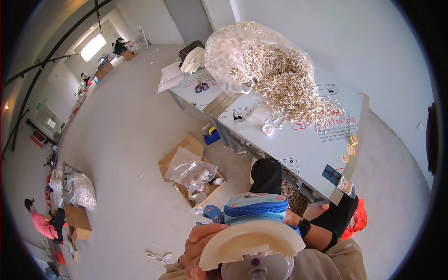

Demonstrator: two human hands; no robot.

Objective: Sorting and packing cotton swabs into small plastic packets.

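The left hand (198, 245) is curling its fingers beside a cream curved piece (254, 235), though whether it is gripping cannot be told. Just beyond, a blue zipped pouch (255, 205) is mostly hiding the right hand (291, 218), so its state cannot be told either. Good handling is probably calling for a level, steadied pouch and fingers clear of the zip. Farther off, the bench (303, 144) is bearing heaped small sticks (289, 79).

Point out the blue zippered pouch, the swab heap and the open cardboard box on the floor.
Blue zippered pouch (255, 208): head view, front by the zipper.
Swab heap (290, 80): head view, middle.
Open cardboard box (191, 145): head view, raised flap.
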